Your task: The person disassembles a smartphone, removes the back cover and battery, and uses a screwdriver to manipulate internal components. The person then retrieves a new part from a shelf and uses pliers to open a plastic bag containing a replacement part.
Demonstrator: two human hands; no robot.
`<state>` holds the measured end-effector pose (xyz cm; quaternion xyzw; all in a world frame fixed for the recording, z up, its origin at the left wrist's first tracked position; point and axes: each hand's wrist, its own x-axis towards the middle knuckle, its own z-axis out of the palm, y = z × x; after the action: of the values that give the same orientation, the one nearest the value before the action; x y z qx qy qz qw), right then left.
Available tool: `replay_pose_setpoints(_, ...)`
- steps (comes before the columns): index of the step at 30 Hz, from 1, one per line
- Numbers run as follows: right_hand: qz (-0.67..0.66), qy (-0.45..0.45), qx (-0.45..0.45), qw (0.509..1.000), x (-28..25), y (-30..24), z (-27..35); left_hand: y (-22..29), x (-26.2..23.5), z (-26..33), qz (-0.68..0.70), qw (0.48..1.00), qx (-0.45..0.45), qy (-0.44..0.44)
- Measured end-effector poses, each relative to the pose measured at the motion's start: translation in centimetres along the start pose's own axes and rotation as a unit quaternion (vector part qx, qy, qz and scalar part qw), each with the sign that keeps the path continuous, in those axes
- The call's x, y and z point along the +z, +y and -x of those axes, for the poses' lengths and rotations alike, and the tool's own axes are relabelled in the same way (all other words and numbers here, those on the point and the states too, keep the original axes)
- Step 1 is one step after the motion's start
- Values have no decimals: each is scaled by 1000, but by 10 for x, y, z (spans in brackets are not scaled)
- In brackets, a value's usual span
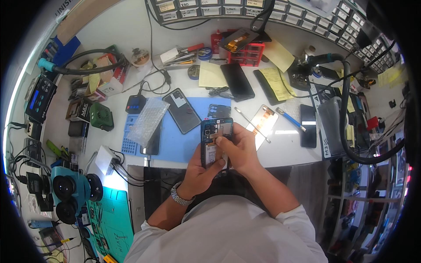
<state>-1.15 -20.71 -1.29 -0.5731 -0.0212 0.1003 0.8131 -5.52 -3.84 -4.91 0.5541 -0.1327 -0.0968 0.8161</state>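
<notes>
Right over the worktop's (283, 160) near edge, you've got an opened phone (210, 147) in both hands, guts facing up. Your left hand (196, 172) is curled round its lower left side, thumb over the bottom end; most fingers are behind it, so can't tell how they sit. Your right hand (240, 151) is closed on the right side, thumb bent onto the innards and hiding what's under it, other fingers partly out of sight. The blue mat (173, 147) reaches that near edge, partly blocked by your hands. A small dark panel (219, 111) on it has its lower end hidden by your phone. Bubble wrap (149, 120) hides most of another handset (151, 145) toward the mat's left edge. The grey back cover (186, 115) pokes past the mat's far edge. Beyond the worktop's far edge, labelled drawers (210, 11) get cropped up top.
</notes>
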Motion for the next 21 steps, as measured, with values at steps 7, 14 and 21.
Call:
replay_pose_setpoints(7,358,102,-261,891,2,-3,-2,3,-5,-5,-14,999,-5,46)
replay_pose_setpoints(14,473,52,-283,833,0,-18,7,9,1,6,-93,994,-32,39)
replay_pose_setpoints(21,518,35,-271,810,6,-22,12,8,3,8,-155,987,-32,38)
